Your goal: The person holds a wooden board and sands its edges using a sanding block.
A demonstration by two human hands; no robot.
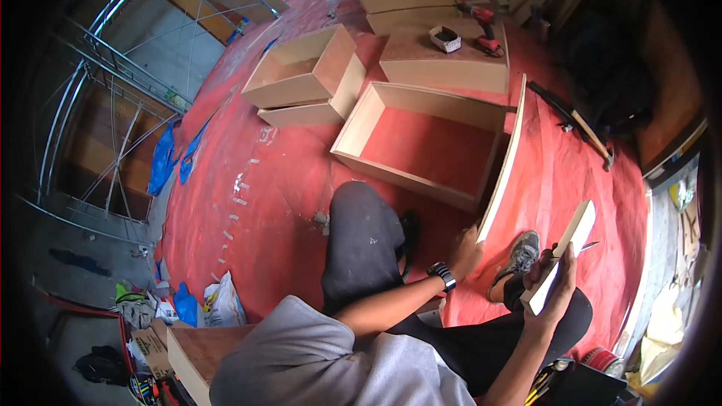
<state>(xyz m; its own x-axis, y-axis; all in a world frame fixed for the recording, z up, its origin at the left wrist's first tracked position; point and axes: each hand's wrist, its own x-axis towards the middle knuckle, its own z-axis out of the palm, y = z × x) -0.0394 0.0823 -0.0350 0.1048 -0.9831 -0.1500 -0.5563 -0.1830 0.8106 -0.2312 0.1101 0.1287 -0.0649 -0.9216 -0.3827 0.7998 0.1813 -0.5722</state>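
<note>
Down low, left hand [468, 256] grips one panel [510, 156] (right hand [558, 298], one block [577, 227]).

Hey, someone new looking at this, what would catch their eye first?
Probably the bright red floor covering spread across the middle, with an open wooden frame lying near its centre. Next, the right hand holding a pale wood strip at lower right. A red power tool also stands out, on a wooden box near the top.

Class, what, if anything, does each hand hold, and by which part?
Right hand: pale wooden strip, by its lower half; a pointed object beside it, hold unclear. Left hand: thin panel on edge, by its near end.
</note>
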